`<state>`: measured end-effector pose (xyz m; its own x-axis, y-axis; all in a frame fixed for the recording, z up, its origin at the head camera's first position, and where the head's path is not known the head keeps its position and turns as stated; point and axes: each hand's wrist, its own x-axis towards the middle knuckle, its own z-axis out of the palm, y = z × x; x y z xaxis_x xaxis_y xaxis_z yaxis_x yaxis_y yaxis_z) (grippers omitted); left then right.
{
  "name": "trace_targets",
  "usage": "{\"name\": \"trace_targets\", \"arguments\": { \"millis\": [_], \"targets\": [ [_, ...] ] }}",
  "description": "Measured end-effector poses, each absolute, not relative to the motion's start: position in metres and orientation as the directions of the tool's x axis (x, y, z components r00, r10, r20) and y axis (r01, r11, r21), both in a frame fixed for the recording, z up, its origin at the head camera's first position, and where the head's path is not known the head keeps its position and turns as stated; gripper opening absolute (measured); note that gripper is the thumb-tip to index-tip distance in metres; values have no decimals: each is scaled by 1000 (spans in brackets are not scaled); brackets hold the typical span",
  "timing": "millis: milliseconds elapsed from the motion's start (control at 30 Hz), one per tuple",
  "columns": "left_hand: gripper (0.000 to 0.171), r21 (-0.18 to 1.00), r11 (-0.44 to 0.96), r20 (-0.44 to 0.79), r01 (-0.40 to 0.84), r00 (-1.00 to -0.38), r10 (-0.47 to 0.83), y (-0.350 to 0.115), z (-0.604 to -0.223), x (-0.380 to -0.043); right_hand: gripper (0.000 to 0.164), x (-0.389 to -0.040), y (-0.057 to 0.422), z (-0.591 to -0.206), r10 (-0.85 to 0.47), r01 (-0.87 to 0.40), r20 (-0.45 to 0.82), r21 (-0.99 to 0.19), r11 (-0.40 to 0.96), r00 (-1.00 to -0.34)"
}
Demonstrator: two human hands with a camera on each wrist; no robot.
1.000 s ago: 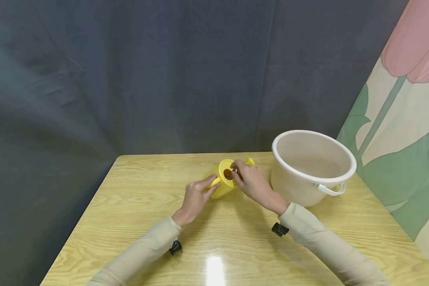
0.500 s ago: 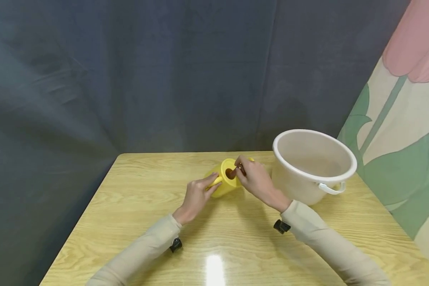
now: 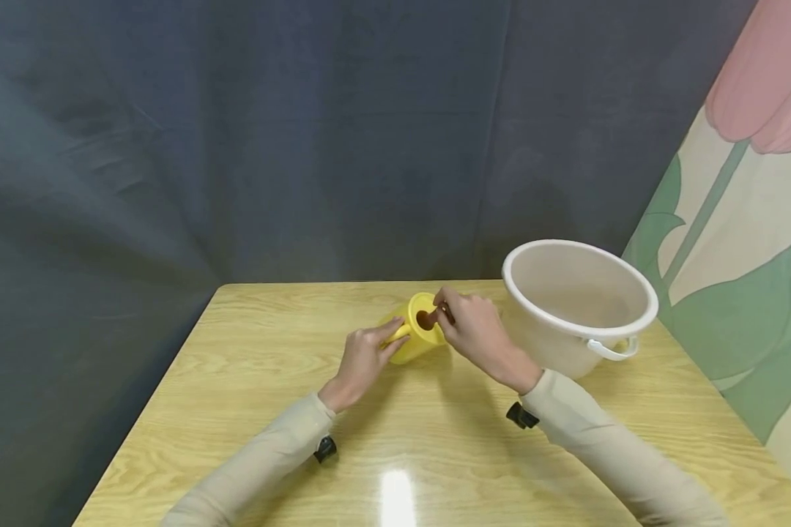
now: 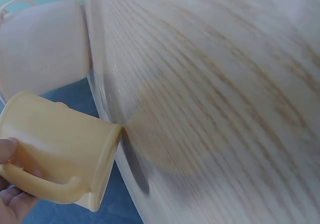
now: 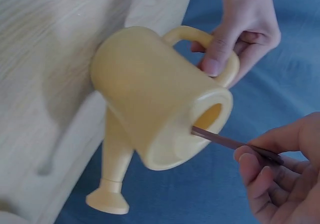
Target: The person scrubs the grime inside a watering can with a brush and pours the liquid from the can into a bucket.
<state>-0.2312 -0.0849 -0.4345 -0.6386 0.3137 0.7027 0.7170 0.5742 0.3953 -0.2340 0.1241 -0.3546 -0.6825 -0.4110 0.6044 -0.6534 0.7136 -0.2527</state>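
Note:
A yellow watering can (image 3: 405, 350) is tilted over the table, its top opening turned toward my right hand. In the left wrist view the base edge of the watering can (image 4: 60, 134) appears to meet the tabletop. My left hand (image 3: 359, 362) grips its loop handle (image 5: 187, 34). Between thumb and fingers, my right hand (image 3: 477, 333) pinches a slim dark-brown stick (image 5: 225, 141) that slants into the opening. The stick's inner end is hidden inside the can. The spout (image 5: 117, 159) hangs below the can in the right wrist view.
Close to my right hand stands a large whitish bucket (image 3: 547, 351) with a white handle (image 3: 611, 351). The wood-grain table (image 3: 257, 366) ends at a dark blue curtain (image 3: 343, 146). A flower-patterned panel (image 3: 732, 293) borders the right side.
My right hand has shifted slightly right, drawing back from the opening, so more of the brown stick shows. The left hand and watering can have hardly moved.

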Motion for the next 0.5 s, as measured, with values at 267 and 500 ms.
{"name": "trace_targets", "arguments": {
  "millis": [267,500],
  "targets": [
    [32,408,570,695,713,-648,313,-84,-432,-236,5,-243,121,-365,-383,-631,613,-252,734,-691],
    [32,446,557,677,701,-671,302,-86,-430,-233,6,-245,118,-372,-418,-632,588,-216,744,-692]
  ]
}}
